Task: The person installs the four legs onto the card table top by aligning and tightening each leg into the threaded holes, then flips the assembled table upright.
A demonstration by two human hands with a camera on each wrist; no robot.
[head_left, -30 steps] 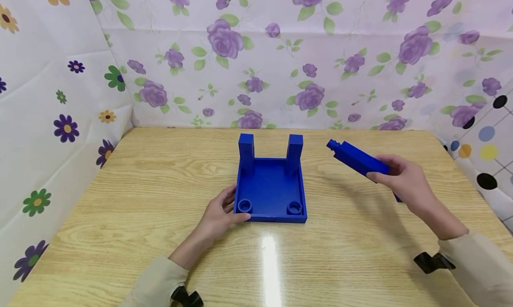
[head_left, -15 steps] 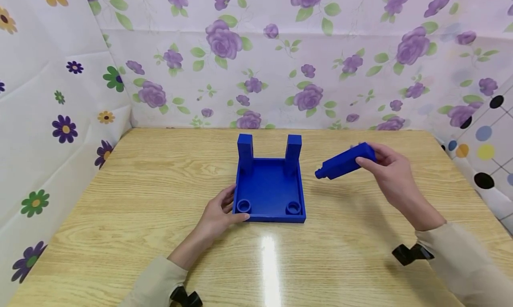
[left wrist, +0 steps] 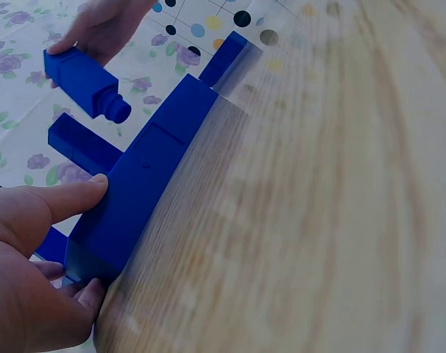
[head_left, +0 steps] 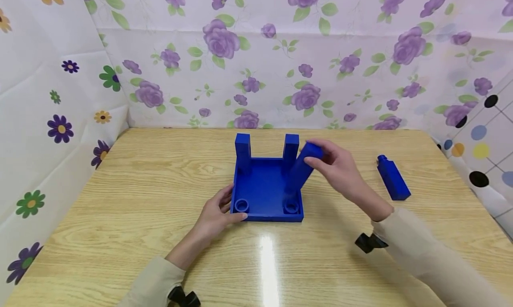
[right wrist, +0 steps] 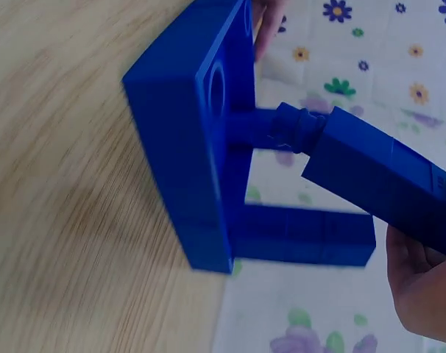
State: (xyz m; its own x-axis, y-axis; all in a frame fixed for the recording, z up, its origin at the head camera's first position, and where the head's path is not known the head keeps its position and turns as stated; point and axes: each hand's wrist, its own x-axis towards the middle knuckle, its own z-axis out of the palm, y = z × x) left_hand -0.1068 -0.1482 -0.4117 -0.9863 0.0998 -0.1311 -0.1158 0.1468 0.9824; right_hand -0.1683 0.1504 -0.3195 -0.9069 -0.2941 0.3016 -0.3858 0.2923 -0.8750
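A blue square tray-like base (head_left: 262, 186) lies on the table, with two square posts, a left post (head_left: 243, 152) and a right post (head_left: 291, 147), upright in its far corners. Its near corners carry round sockets, a left socket (head_left: 242, 205) and a right socket (head_left: 291, 206). My left hand (head_left: 214, 215) grips the near left corner, thumb on the front wall. With thumb and fingers, my right hand (head_left: 338, 168) pinches the upper end of a blue square leg (head_left: 302, 171). The leg tilts, its threaded peg (right wrist: 300, 129) pointing down toward the near right socket, apart from it in the right wrist view.
Another blue leg (head_left: 393, 180) with a threaded peg lies on the wooden table (head_left: 168, 164) at the right. Flowered cloth (head_left: 224, 75) walls stand behind the table and at its left. A dotted cloth (head_left: 481, 151) hangs along the right side.
My right hand has carried the leg leftward to above the base's right side and turned its peg downward. The other leg at the right has come into full view. My left hand stays put.
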